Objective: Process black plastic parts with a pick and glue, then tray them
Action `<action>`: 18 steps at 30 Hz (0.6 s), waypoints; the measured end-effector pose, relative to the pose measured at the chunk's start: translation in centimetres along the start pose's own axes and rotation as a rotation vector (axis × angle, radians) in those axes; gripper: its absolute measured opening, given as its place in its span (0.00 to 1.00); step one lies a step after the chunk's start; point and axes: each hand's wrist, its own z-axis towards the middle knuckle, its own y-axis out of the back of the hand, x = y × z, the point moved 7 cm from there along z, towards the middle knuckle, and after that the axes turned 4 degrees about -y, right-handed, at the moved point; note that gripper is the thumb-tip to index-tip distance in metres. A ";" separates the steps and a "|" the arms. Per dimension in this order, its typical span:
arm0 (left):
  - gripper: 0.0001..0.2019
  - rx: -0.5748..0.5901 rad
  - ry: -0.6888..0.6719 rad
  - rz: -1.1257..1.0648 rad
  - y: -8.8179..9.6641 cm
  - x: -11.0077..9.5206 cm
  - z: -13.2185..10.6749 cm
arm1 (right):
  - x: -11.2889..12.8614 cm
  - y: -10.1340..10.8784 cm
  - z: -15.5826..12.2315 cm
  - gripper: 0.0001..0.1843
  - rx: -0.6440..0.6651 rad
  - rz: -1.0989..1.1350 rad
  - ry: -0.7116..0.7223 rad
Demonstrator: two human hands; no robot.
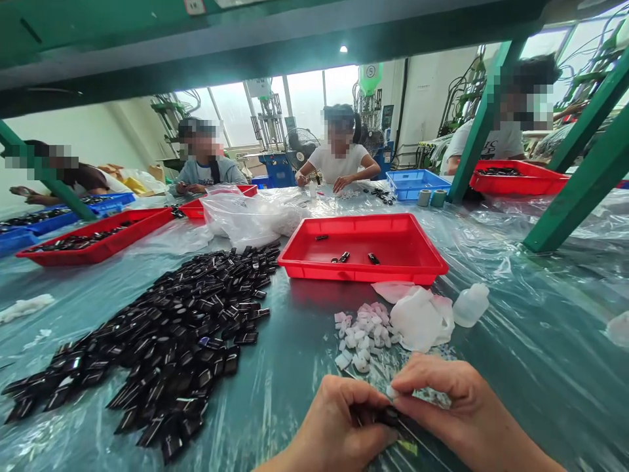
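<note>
"What's nearest?"

"The left hand (339,423) and the right hand (445,400), close together at the bottom of the view. The left curls around a small black piece (390,416), and the right pinches a white bit (392,392) in its fingertips, right against that piece."

"What's around them on the surface (550,393)?"

"Plastic sheeting (521,275) covers it. Just ahead of the hands lies a heap of white pieces (361,337), with a white cloth (422,320) and a plastic bottle (470,305) beside it. To the left, a wide spread of black pieces (167,341) lies on the sheeting."

"And farther out?"

"A red tray (363,252) holds a few black pieces (344,257). Past it are a plastic bag (250,219) and a blue tray (417,185)."

"Anyone else there?"

"Yes, co-workers around the surface. One in a white T-shirt (339,164) sits straight ahead, with both hands on the sheeting. Machines (268,131) and windows (236,115) stand behind."
</note>
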 end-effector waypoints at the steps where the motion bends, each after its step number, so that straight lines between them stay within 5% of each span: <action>1: 0.04 0.005 -0.008 -0.009 0.0 -0.1 0.0 | 0.4 -0.2 -0.1 0.05 0.017 0.015 0.044; 18: 0.07 -0.021 0.031 -0.024 0.2 -0.3 0.2 | 1.9 -0.9 -1.5 0.08 -0.040 -0.220 0.377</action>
